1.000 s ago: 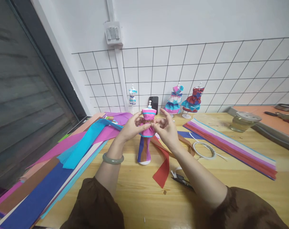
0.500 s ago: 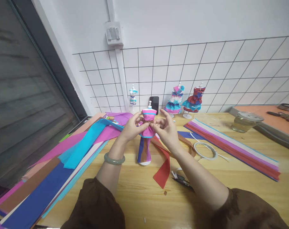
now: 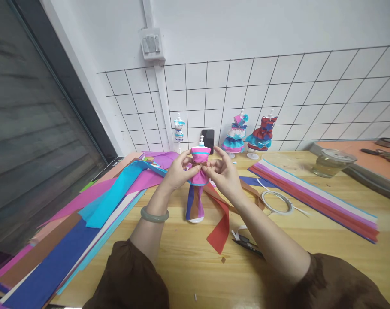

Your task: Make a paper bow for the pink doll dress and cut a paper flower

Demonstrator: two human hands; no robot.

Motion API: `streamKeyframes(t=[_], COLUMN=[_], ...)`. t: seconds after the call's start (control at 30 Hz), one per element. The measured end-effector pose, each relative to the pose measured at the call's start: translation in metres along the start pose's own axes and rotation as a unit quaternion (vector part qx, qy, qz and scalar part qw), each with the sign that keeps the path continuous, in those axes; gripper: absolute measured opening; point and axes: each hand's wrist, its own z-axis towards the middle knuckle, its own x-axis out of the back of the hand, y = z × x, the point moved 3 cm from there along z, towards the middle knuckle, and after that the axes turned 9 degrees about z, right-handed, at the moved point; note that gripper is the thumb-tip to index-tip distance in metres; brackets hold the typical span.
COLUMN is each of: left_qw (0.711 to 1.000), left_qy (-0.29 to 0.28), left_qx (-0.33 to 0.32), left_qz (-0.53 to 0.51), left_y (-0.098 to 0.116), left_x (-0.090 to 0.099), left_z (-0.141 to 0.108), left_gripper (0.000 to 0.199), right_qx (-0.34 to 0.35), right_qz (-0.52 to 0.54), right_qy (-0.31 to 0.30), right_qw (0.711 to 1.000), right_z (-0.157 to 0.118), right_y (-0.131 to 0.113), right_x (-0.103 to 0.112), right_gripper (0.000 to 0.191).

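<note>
A small white dress form [image 3: 201, 140] stands upright in the middle, wearing a pink paper dress [image 3: 200, 177] with blue trim. Around its waist runs a brown strip [image 3: 200, 164]. From the left, my left hand [image 3: 180, 171] pinches the brown strip at the waist between thumb and fingers. My right hand [image 3: 222, 174] grips it from the other side, thumb and fingertips close to the left thumb, with one finger raised. Below the skirt hang blue, brown and purple strips [image 3: 195, 201]. A red strip [image 3: 221, 231] lies beside the base.
Coloured paper strips [image 3: 62, 253] cover the left side. Behind stand dressed forms [image 3: 235, 139] and a phone [image 3: 208, 139]. To the right are a tape roll [image 3: 277, 202], black scissors [image 3: 248, 245], a striped paper stack [image 3: 317, 199] and a plastic cup [image 3: 332, 164].
</note>
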Motion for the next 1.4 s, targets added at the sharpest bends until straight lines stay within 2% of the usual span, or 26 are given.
streamKeyframes(t=[0.17,0.27,0.5,0.9,1.4], left_qw=[0.999,0.998,0.998,0.999,0.996], left_qy=[0.038,0.042,0.046,0.026,-0.024], left_qx=[0.017,0.022,0.029,0.019,0.033], left_qz=[0.031,0.040,0.043,0.026,-0.076], left_y=[-0.0053,-0.0062,-0.0032,0.0022,-0.0015], left_x=[0.0044,0.0052,0.0038,-0.0017,-0.0005], left_z=[0.0010,0.0011,0.0004,-0.0003,0.0003], left_gripper=[0.052,0.053,0.052,0.051,0.045], right_qx=[-0.019,-0.023,-0.003,0.026,0.025], right_qz=[0.010,0.002,-0.021,-0.061,-0.035], right_qy=[-0.014,-0.006,0.043,0.033,0.032], right_qw=[1.000,1.000,0.999,0.997,0.999], right_z=[0.0008,0.0009,0.0029,0.0005,0.0006], right_y=[-0.0003,-0.0016,-0.0029,0.0009,0.0049], right_x=[0.0013,0.0021,0.0069,0.0029,0.0031], right_gripper=[0.064,0.056,0.041,0.043,0.046])
